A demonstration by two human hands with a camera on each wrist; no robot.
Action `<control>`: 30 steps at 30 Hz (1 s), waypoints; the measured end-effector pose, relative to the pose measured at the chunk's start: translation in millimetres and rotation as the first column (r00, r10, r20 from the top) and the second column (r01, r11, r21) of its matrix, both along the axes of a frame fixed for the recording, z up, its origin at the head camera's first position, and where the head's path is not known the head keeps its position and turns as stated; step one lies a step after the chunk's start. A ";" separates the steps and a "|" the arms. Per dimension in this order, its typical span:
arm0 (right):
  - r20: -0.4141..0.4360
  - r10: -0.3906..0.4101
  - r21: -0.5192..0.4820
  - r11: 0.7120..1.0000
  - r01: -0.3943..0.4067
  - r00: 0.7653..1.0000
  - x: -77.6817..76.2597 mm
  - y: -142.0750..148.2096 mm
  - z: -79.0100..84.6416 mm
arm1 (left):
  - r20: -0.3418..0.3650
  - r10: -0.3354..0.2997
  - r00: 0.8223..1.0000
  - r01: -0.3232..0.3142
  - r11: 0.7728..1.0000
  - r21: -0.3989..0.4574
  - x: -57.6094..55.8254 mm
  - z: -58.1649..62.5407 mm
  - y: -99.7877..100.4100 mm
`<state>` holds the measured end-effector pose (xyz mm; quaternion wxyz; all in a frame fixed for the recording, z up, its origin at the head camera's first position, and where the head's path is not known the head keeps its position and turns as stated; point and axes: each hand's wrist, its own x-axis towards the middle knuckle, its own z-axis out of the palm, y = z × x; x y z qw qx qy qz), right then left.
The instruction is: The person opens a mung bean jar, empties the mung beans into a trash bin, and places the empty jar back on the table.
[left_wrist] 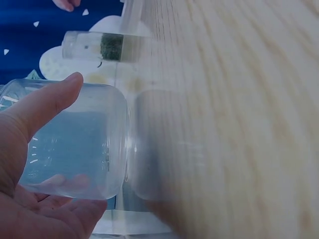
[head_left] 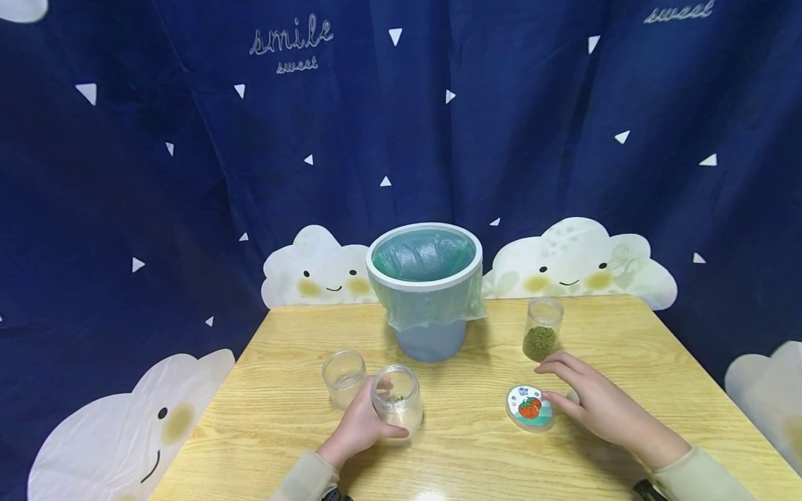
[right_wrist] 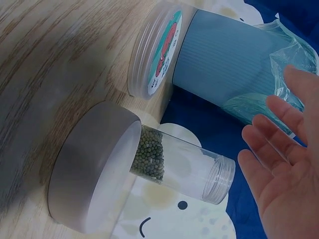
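My left hand grips a clear jar upright, thumb on the near side and fingers round the far side. A few green bits lie at its bottom. In the left wrist view the jar is held close over the wooden table. Just behind it is a second clear jar. My right hand, holding nothing, has its fingers spread loosely near a round lid with a tomato picture. Beyond the fingertips stands a clear jar of small green beans, also visible in the right wrist view.
A bin with a pale rim and a green plastic liner stands at the back middle of the table. Low in the right wrist view lies a round grey-brown thing with a pale face. A dark blue curtain hangs behind.
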<state>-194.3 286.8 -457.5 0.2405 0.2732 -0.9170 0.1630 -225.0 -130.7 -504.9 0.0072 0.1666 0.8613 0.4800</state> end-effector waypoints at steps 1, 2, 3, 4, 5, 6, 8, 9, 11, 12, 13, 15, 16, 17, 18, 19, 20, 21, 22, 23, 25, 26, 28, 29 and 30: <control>-0.002 0.001 0.001 1.000 -0.001 1.000 -0.1 -0.2 -0.3 | 0.001 0.001 1.000 -0.001 1.000 -0.001 0.3 -0.5 0.0; -0.004 0.001 0.001 1.000 -0.001 1.000 -0.1 -0.3 -0.6 | 0.001 0.002 1.000 -0.002 1.000 -0.003 0.7 -0.9 0.1; -0.005 0.001 0.002 1.000 -0.001 1.000 -0.2 -0.5 -0.8 | 0.003 0.001 1.000 -0.001 1.000 -0.003 0.9 -1.2 0.1; -0.007 0.001 0.002 1.000 -0.001 1.000 -0.2 -0.6 -1.0 | 0.004 0.000 1.000 0.000 1.000 -0.003 1.1 -1.5 0.0; -0.008 0.001 0.002 1.000 -0.001 1.000 -0.2 -0.7 -1.2 | 0.006 0.000 1.000 0.000 1.000 -0.003 1.2 -1.8 0.0; -0.009 0.001 0.001 1.000 -0.001 1.000 -0.3 -0.9 -1.3 | 0.008 -0.001 1.000 0.001 1.000 -0.003 1.3 -1.8 -0.1; -0.011 0.002 -0.002 1.000 -0.002 1.000 -0.3 -1.1 -1.6 | 0.015 -0.005 1.000 0.005 1.000 -0.001 1.5 -1.4 -0.3; -0.012 0.003 -0.002 1.000 -0.003 1.000 -0.3 -1.3 -1.8 | 0.019 -0.008 1.000 0.008 1.000 0.002 1.6 -1.1 -0.5; -0.013 0.007 -0.004 1.000 -0.007 1.000 -0.2 -1.7 -2.1 | 0.025 -0.012 1.000 0.012 1.000 0.006 1.7 -0.4 -0.8; -0.013 0.008 -0.006 1.000 -0.009 1.000 -0.1 -1.9 -2.2 | 0.028 -0.014 1.000 0.014 1.000 0.007 1.8 -0.1 -1.0; -0.013 0.010 -0.007 1.000 -0.010 1.000 0.0 -2.1 -2.4 | 0.030 -0.016 0.999 0.016 1.000 0.008 1.8 0.2 -1.2; -0.010 0.011 -0.007 1.000 -0.011 1.000 0.3 -2.6 -2.5 | 0.035 -0.019 0.999 0.019 1.000 0.004 1.6 0.2 -1.7; -0.008 0.011 -0.008 1.000 -0.011 1.000 0.4 -2.8 -2.3 | 0.035 -0.020 0.999 0.020 1.000 0.003 1.3 0.2 -1.8; -0.005 0.010 -0.010 1.000 -0.010 1.000 0.6 -3.0 -2.1 | 0.034 -0.023 0.999 0.023 1.000 0.001 1.0 0.3 -1.8; -0.003 0.009 -0.010 1.000 -0.009 1.000 0.8 -3.2 -1.9 | 0.032 -0.024 0.999 0.024 1.000 -0.001 0.8 0.2 -1.8; -0.002 0.008 -0.010 1.000 -0.008 1.000 1.1 -3.4 -1.8 | 0.030 -0.026 0.999 0.026 1.000 -0.002 0.6 0.1 -1.8; 0.000 0.006 -0.008 1.000 -0.006 1.000 1.4 -3.5 -1.7 | 0.030 -0.027 0.999 0.027 1.000 -0.003 0.6 -0.1 -1.8; 0.002 0.005 -0.007 1.000 -0.005 1.000 1.7 -3.6 -1.7 | 0.030 -0.029 0.999 0.029 1.000 -0.001 0.7 -0.3 -1.8; 0.003 0.004 -0.007 1.000 -0.004 1.000 2.0 -3.8 -1.8 | 0.033 -0.031 0.999 0.031 1.000 0.003 1.0 -0.2 -1.7; 0.004 0.002 -0.008 1.000 -0.002 1.000 2.3 -3.9 -1.9 | 0.035 -0.032 0.999 0.032 0.999 0.005 1.5 -0.2 -1.7; 0.005 0.000 -0.009 1.000 0.000 1.000 2.7 -4.1 -2.4 | 0.044 -0.034 0.998 0.033 0.999 0.009 3.0 -0.3 -1.8; 0.005 -0.001 -0.009 1.000 0.001 1.000 2.9 -4.1 -2.7 | 0.049 -0.034 0.998 0.033 0.999 0.011 3.9 -0.2 -2.0; 0.006 -0.001 -0.010 1.000 0.001 1.000 3.2 -4.2 -3.2 | 0.057 -0.033 0.998 0.032 0.999 0.016 5.9 0.3 -2.5; 0.007 -0.003 -0.009 1.000 0.003 1.000 3.4 -4.1 -3.5 | 0.057 -0.031 0.998 0.030 0.999 0.015 6.8 0.5 -2.8; 0.011 -0.004 -0.009 1.000 0.004 1.000 3.6 -3.9 -3.8 | 0.057 -0.030 0.998 0.029 0.999 0.014 7.9 1.1 -3.3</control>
